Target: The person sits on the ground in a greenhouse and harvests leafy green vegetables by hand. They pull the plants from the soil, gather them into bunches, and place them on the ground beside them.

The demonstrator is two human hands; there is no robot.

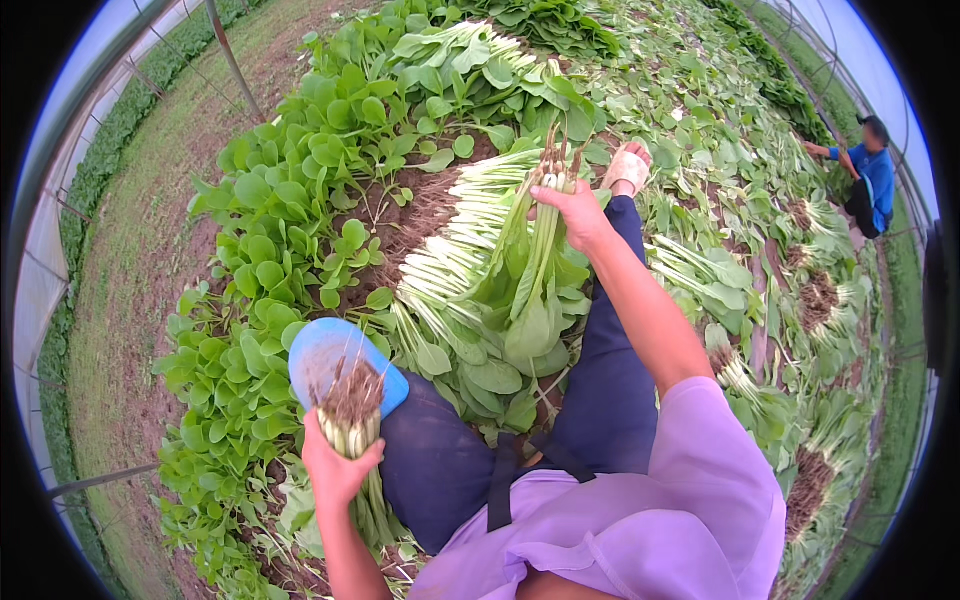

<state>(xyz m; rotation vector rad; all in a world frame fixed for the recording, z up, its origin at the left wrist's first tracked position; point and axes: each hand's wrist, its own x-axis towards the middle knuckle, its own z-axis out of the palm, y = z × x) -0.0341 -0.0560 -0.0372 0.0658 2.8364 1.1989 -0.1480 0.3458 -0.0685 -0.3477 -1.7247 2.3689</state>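
Observation:
My left hand (341, 461) grips a thick bunch of leafy greens (351, 431) by its pale stems, brown roots upward, beside a blue knee pad (321, 352) on my bent knee. Farther forward, my right hand (574, 214) is closed around a smaller bunch of greens (541, 255), its roots up and its broad leaves hanging down. Beneath and left of that bunch lies a long row of pulled greens (469, 232), white stems side by side, roots towards the left and leaves towards the right. My left palm is partly hidden by the stems.
Standing greens (262, 247) grow along the left, beyond them a dirt strip (157, 225). Another heap of pulled greens (480, 60) lies ahead. Loose leaves and rooted bunches (817, 300) cover the ground at right, where a person in blue (870, 169) crouches. Metal greenhouse poles (232, 60) stand at left.

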